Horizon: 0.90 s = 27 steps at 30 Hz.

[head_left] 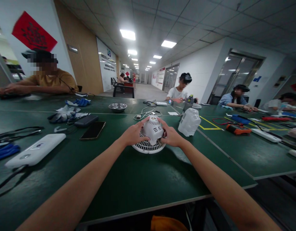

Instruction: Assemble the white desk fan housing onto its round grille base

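A white fan head (152, 130) lies on the green table with its round slatted grille (148, 148) downward and its vented motor housing on top. My left hand (134, 132) curls around the housing's left side, thumb toward the front. From the right, my right hand (171, 134) grips the same housing, and a small dark reddish thing shows by its fingers. Just to the right stands a separate white vented plastic piece (190, 122), apart from my hands. The grille's far side is hidden behind the housing and my fingers.
On the left lie a white power bank (36, 150), a phone (92, 131), a dark case (86, 121) and gloves (66, 114). A metal bowl (117, 107) and a white cable (148, 114) sit farther back. An orange multimeter (238, 129) is at right. Several people sit around the tables.
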{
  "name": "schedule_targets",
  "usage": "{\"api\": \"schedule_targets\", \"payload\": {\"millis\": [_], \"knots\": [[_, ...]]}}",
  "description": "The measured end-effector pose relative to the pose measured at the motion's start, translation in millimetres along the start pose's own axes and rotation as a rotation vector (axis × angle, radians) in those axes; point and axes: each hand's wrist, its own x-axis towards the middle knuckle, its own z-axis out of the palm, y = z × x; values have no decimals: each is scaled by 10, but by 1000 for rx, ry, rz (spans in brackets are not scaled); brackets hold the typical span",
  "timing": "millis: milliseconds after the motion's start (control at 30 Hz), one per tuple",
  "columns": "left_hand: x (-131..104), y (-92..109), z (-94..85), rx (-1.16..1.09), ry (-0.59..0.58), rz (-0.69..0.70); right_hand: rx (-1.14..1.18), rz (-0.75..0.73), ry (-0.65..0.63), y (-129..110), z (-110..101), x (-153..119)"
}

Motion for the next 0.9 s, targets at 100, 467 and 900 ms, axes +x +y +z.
{"api": "schedule_targets", "payload": {"millis": [100,467,900], "knots": [[-12,-65,14,31,29,-45,-64,31,92,150,-34,7],[-44,-522,128,8,46,-596,167,79,179,125,3,8],[-44,-529,152,-20,62,-584,142,138,76,108,66,4]]}}
